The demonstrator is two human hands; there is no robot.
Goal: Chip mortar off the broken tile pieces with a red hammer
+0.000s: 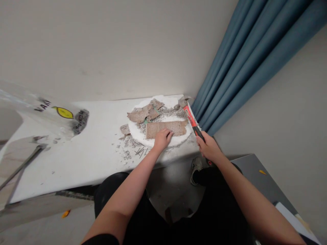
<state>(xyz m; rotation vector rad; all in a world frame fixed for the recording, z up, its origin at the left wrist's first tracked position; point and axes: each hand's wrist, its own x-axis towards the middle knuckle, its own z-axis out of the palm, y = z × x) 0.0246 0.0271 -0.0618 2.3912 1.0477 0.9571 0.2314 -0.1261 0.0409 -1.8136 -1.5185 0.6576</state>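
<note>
My left hand (162, 139) is on the near edge of a brown perforated board (154, 129), its fingers bent and pressed together against the board. In my right hand (209, 148) is a hammer (190, 117) with a red and black handle, its head pointing away from me over the far right of the rubble. The board lies on a round white slab (136, 136) covered in grey crumbs. Behind it is a torn brown perforated piece (140, 115) with bits of green showing. What is under my left fingers is hidden.
The white table (102, 136) carries loose grey crumbs and several thin dark sticks or nails (141, 152) near its front edge. A clear plastic bag (56, 115) with grey rubble stands left, beside a long dark-handled tool (22, 166). A blue curtain (245, 61) hangs at right.
</note>
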